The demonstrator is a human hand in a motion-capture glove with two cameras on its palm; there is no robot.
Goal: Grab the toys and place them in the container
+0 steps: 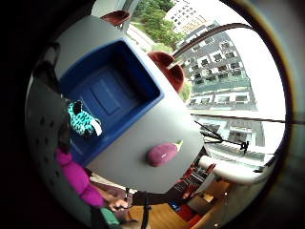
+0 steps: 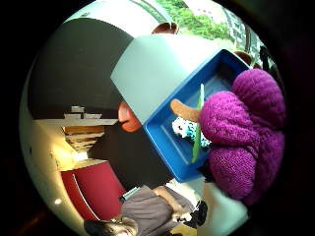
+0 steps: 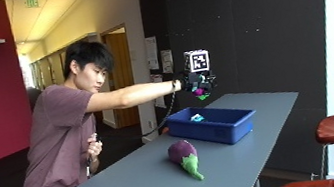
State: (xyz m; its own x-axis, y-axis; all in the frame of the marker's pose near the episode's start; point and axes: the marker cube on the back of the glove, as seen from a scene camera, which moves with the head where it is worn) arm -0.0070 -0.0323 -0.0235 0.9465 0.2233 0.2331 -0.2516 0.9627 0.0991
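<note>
A person sits at a long grey tabletop [image 3: 245, 162] and holds the right hand [image 3: 198, 84] up in the air, near the middle of the outside view. The hand is high above the blue container [image 3: 216, 123], which sits just right of the middle of that view. The fingers are curled around a purple knitted toy [image 2: 246, 132] with a bit of green on it. In the thumb side palm view this toy fills the right side, so it is very close to the palm.

Down in the container there is already a teal spotted toy [image 1: 83, 119]. A purple eggplant toy [image 3: 185, 155] lies on the tabletop in the lower middle of the outside view, near the container but not touching it.

The step now looks like dropping the purple toy in. To do it well, the hand should stay right over the middle of the container, come down a little, and then let go. If it lets go from so high or near the rim, the soft toy could bounce out. After that, the eggplant toy is left to pick up.
</note>
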